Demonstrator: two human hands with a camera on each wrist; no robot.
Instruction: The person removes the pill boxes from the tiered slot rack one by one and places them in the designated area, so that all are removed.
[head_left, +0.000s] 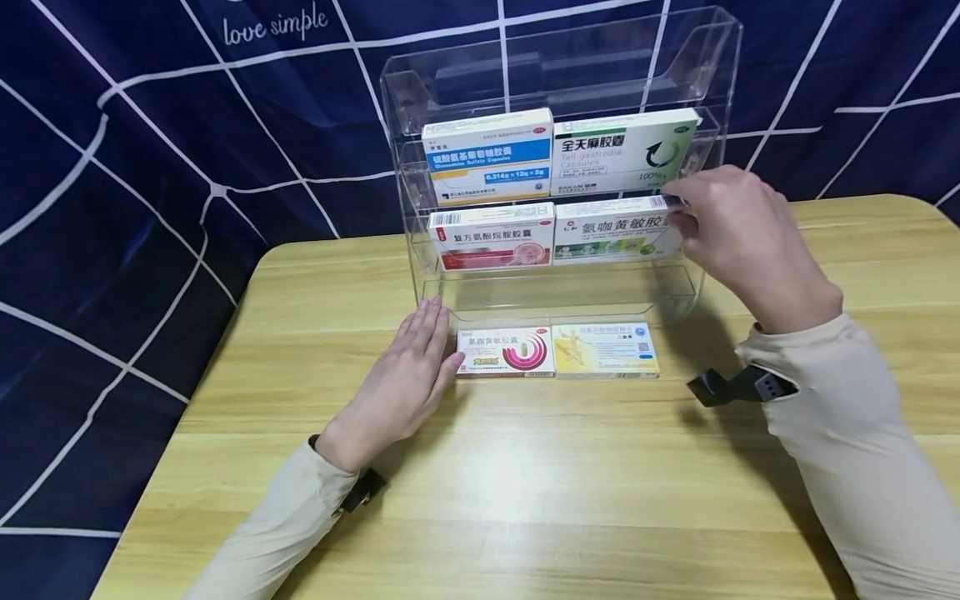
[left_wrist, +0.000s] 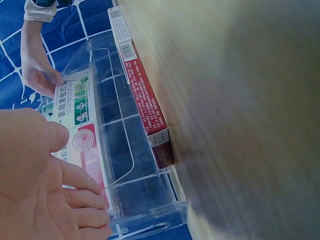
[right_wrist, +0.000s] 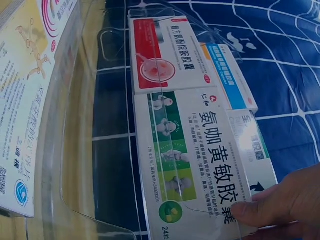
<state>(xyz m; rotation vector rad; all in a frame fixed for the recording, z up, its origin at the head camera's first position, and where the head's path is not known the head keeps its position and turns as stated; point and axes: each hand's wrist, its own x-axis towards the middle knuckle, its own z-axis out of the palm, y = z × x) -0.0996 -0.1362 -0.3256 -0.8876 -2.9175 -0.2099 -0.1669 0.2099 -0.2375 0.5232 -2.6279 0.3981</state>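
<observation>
My right hand (head_left: 738,237) pinches the upper right corner of a white-and-green medicine box (right_wrist: 190,160) between thumb and fingers. This box sits on the right of the lower tier in a clear acrylic display stand (head_left: 562,292). Beside it on that tier is a red-and-white medicine box (head_left: 495,242). Straight fingers of my left hand (head_left: 401,375) reach the stand's lower left corner; its palm faces the box with a pink ring (head_left: 506,350) lying on the table. Whether those fingertips press on the stand, I cannot tell.
The upper tier holds a blue-and-white medicine box (head_left: 487,162) and a white box with a green arrow (head_left: 626,158). A yellow-and-white box (head_left: 606,350) lies in front of the stand on the wooden table (head_left: 510,492). Dark blue gridded cloth (head_left: 97,275) hangs behind.
</observation>
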